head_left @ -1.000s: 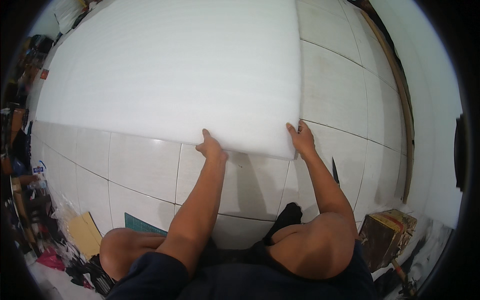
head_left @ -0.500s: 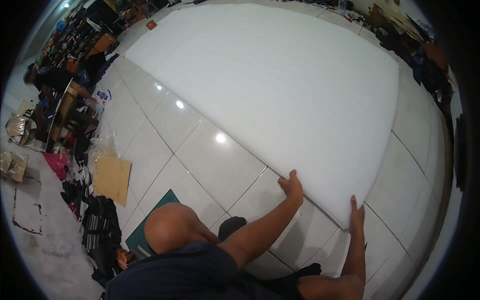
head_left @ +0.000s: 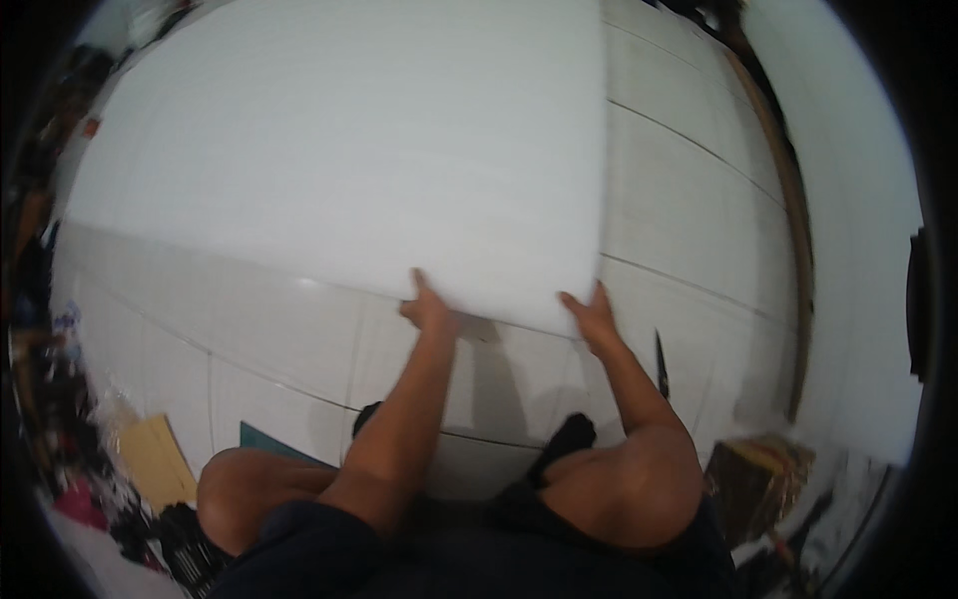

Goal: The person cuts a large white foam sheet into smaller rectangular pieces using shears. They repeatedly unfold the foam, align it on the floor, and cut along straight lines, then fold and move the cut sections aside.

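A: Gripping the near edge of the big white foam sheet (head_left: 339,160), that's what both hands were doing. The left hand (head_left: 427,309) sat with its fingers hooked under the edge and the thumb on top.

B: And the right hand (head_left: 591,314)?

A: Same story, clamped on the edge right by the sheet's near right corner, the two hands close together. The sheet itself lay spread across the white tiled floor (head_left: 689,210), reaching away from the person toward the far side, with its near edge lifted a touch, by the shadow under it.

B: So which step, would you say?

A: Positioning the sheet, I'd judge. The next move called for an even pull or lift from both hands, so that corner didn't buckle.
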The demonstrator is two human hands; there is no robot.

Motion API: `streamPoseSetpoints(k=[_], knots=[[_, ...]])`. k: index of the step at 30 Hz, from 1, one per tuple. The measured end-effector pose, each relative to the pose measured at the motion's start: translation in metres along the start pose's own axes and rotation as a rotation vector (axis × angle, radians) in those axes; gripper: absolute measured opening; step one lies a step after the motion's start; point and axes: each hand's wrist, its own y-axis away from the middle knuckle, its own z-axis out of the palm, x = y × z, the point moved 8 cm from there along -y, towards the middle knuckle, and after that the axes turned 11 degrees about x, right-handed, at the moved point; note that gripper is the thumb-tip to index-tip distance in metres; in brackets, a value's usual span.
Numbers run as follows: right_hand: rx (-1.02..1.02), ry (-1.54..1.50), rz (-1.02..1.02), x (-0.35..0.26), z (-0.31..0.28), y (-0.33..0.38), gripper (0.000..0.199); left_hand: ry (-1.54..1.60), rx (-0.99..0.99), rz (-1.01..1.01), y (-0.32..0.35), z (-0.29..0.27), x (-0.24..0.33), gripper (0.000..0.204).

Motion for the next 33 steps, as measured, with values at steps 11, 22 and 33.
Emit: streamPoseSetpoints(k=[11,22,33], knots=[[-0.008,0.121,-0.096,-0.01,0.02,0.008,0.075,0.218,-0.326,-0.114,-0.007,0.017,0.012,0.058],[0.093,0.167,-0.231,-0.006,0.02,0.008,0.074,0.203,-0.332,-0.157,0.022,0.018,0.018,0.052],[-0.053,0.2,0.013,-0.002,0.0,0.013,0.062,-0.006,-0.046,0.066,0.015,-0.009,0.015,0.056]])
